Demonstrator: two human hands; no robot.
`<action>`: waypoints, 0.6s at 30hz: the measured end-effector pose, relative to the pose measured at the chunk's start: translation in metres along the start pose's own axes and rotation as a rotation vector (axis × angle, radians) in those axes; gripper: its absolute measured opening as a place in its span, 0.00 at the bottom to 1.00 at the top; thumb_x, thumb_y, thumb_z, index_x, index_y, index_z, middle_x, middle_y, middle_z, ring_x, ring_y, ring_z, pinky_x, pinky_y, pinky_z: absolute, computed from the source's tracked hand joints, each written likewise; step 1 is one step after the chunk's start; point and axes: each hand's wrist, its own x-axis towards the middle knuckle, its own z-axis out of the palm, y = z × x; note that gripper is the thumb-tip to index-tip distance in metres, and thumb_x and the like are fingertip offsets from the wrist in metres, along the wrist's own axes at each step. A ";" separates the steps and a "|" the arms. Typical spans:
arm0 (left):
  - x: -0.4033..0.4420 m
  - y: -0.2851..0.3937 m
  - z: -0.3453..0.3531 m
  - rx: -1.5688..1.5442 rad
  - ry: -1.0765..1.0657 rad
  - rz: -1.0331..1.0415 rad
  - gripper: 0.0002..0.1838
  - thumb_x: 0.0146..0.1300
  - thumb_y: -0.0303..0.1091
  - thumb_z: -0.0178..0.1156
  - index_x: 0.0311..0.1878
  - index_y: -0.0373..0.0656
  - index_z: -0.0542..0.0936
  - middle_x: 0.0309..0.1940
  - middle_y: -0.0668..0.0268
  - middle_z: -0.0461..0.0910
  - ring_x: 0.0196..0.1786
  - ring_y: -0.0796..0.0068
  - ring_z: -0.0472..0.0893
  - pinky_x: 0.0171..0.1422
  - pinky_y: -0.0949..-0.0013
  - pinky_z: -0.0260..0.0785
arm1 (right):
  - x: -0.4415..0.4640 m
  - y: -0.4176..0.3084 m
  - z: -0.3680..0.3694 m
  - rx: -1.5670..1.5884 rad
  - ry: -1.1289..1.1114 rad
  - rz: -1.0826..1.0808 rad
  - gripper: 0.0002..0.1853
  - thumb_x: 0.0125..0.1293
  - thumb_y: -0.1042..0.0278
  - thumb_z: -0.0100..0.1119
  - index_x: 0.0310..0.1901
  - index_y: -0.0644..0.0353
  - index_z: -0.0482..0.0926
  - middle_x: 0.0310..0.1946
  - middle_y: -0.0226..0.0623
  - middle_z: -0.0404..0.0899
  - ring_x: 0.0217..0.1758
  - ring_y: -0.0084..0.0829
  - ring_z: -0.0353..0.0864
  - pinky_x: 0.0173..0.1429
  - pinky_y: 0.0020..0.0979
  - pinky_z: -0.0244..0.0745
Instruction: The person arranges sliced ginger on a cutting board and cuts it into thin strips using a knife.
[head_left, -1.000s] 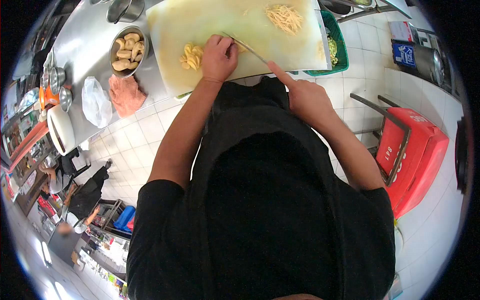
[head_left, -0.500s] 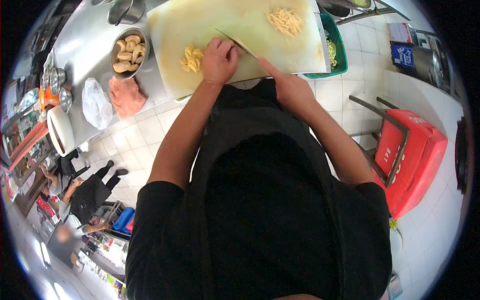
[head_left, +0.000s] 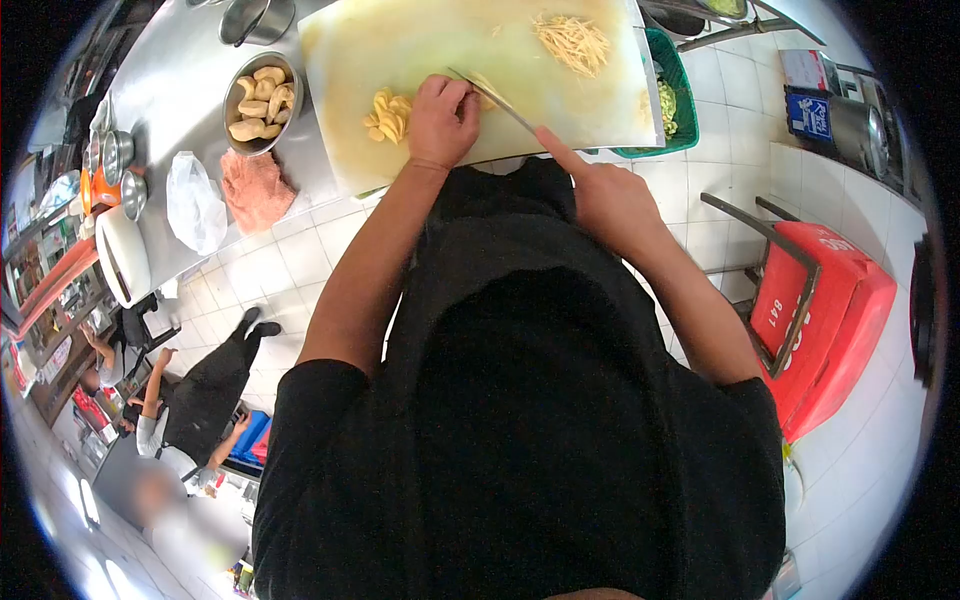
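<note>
My right hand (head_left: 615, 200) is closed around the handle of a kitchen knife (head_left: 508, 107), index finger stretched along it. The blade slants up and left across the cutting board (head_left: 400, 50). My left hand (head_left: 443, 122) is curled on the board beside the blade, fingertips pressed down on yellow slices mostly hidden beneath them. A few pale cut strips (head_left: 484, 84) lie just beyond the blade. Left of my left hand sits a pile of yellow slices (head_left: 388, 116), apparently ginger or potato. A heap of thin matchstick strips (head_left: 572, 45) lies at the board's far right.
Left of the board, a steel bowl (head_left: 237, 125) holds peeled pieces, near a pink cloth (head_left: 257, 190) and a plastic bag (head_left: 195, 205). A green basket (head_left: 680, 95) of scraps sits at the board's right edge. A red box (head_left: 825, 320) stands right. A co-worker (head_left: 205, 405) is at lower left.
My right hand and the knife handle have shifted right and down, and the blade lies lower. My left hand stays nearly in place. A co-worker at lower left has changed position.
</note>
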 end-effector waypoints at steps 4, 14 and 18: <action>0.002 -0.001 0.002 -0.005 -0.004 0.002 0.04 0.62 0.28 0.68 0.39 0.44 0.83 0.37 0.57 0.78 0.45 0.49 0.80 0.50 0.50 0.75 | 0.017 0.000 0.007 0.003 0.064 -0.027 0.47 0.68 0.75 0.53 0.86 0.26 0.54 0.31 0.56 0.86 0.35 0.56 0.88 0.41 0.55 0.82; 0.002 -0.002 0.000 -0.003 -0.002 -0.007 0.05 0.62 0.27 0.69 0.40 0.44 0.83 0.38 0.58 0.78 0.45 0.50 0.81 0.49 0.51 0.76 | 0.035 0.003 0.027 0.064 0.010 0.033 0.45 0.71 0.76 0.51 0.86 0.28 0.54 0.31 0.57 0.86 0.35 0.57 0.88 0.41 0.56 0.81; -0.002 0.002 0.001 -0.009 -0.022 -0.076 0.05 0.62 0.28 0.69 0.40 0.44 0.83 0.38 0.57 0.78 0.45 0.50 0.81 0.49 0.51 0.76 | 0.021 -0.003 0.007 0.056 -0.027 0.035 0.45 0.71 0.76 0.51 0.86 0.29 0.52 0.32 0.56 0.86 0.35 0.57 0.88 0.41 0.56 0.81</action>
